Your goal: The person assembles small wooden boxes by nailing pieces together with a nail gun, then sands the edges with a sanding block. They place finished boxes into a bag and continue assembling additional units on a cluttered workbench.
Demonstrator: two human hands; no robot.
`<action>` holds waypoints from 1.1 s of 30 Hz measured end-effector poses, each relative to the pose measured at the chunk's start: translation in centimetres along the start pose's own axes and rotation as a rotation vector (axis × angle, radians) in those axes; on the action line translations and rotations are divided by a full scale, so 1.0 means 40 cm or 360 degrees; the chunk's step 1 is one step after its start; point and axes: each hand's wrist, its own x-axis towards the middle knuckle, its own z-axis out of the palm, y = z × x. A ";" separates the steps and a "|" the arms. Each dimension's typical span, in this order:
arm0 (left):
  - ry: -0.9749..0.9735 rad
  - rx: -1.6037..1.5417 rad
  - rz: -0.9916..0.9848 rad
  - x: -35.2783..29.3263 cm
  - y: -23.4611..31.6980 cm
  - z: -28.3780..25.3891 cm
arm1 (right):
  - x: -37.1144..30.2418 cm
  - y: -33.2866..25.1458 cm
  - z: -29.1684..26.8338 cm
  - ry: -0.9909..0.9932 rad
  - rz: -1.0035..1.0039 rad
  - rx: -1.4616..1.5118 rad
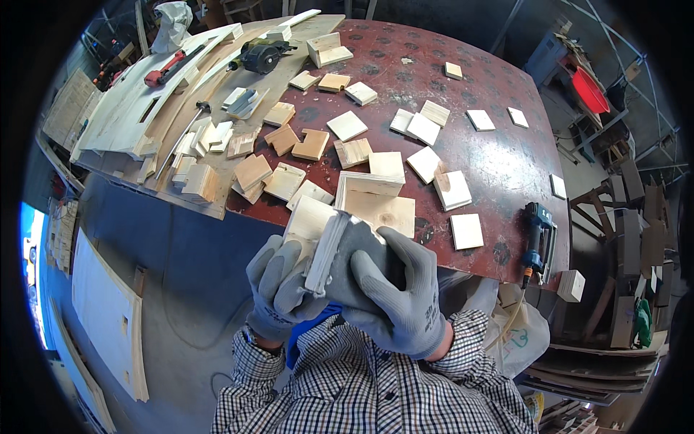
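In front of my chest, my gloved left hand (278, 286) grips a pale plywood piece (309, 220), its layered edge turned up toward me. My gloved right hand (401, 293) is closed on a dark grey sheet (356, 242) that looks like sandpaper, pressed against the right side of that edge. Part of the sheet is hidden under the right fingers. Just beyond my hands, an L-shaped plywood assembly (383, 210) rests at the near edge of the red-brown table (506, 159).
Several small wooden squares (425, 165) are scattered over the table. A blue pneumatic nail gun (536, 239) lies at the right edge. On the left are long plywood panels (116, 108), a red tool (165, 71), a dark power tool (262, 56) and a hammer (202, 107).
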 end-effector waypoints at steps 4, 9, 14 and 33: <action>0.0028 0.0375 0.0192 -0.010 -0.023 -0.001 | -0.080 0.049 -0.006 -0.0069 -0.0320 0.0290; 0.0112 0.0399 0.0075 -0.025 -0.006 -0.003 | -0.010 0.041 -0.011 -0.0007 -0.0316 0.0154; 0.0217 0.0183 -0.0071 0.013 0.031 -0.014 | 0.027 0.128 0.010 0.0028 -0.0128 0.0135; 0.0200 0.0174 -0.0027 -0.009 0.004 -0.009 | 0.008 0.171 0.006 0.0254 0.0402 0.0353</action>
